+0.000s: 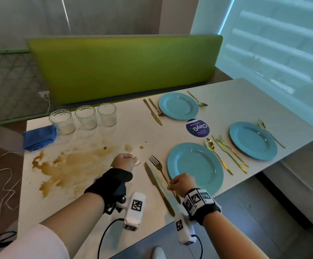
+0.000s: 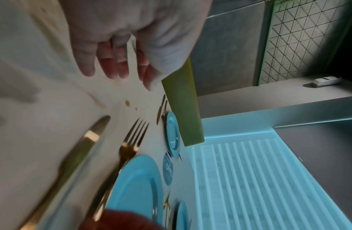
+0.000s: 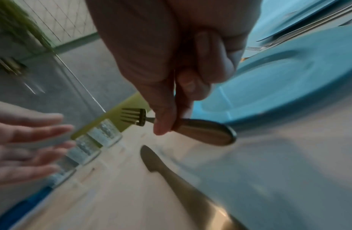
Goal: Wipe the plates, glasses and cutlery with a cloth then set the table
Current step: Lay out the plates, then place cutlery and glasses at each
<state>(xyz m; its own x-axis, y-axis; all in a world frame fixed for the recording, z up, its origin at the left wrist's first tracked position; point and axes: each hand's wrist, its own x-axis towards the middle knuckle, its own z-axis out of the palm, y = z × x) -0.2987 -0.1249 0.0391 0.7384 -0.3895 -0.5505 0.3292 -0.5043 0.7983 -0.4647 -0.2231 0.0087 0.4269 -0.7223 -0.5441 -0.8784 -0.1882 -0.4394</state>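
While our right hand (image 1: 181, 183) pinches the gold fork (image 1: 158, 168) by its handle beside the near plate (image 1: 195, 168), the main risk sits to the left: a wide brown spill (image 1: 71, 165) covers the counter (image 1: 245, 101) toward its left edge, w/ stray drops near the fork's tines. If the fork or the knife (image 1: 158, 186) gets nudged that way, it picks up liquid & needs wiping again. The fork handle is thin & held only at the fingertips, so it could twist or slip against the plate rim.

Grip, right: thumb & fingers pressed onto the fork handle, tines pointing to the far edge; we can't tell if the fork is lifted or lying flat. Grip, left: our left hand (image 1: 125, 161) hovers near the spill's right side, fingers loosely spread & straight, holding nothing.

Other things: three glasses (image 1: 84, 117) stand in a row near the far left corner, w/ the blue cloth (image 1: 38, 137) just beside them at the left edge. Two more plates w/ cutlery are laid toward the right side.
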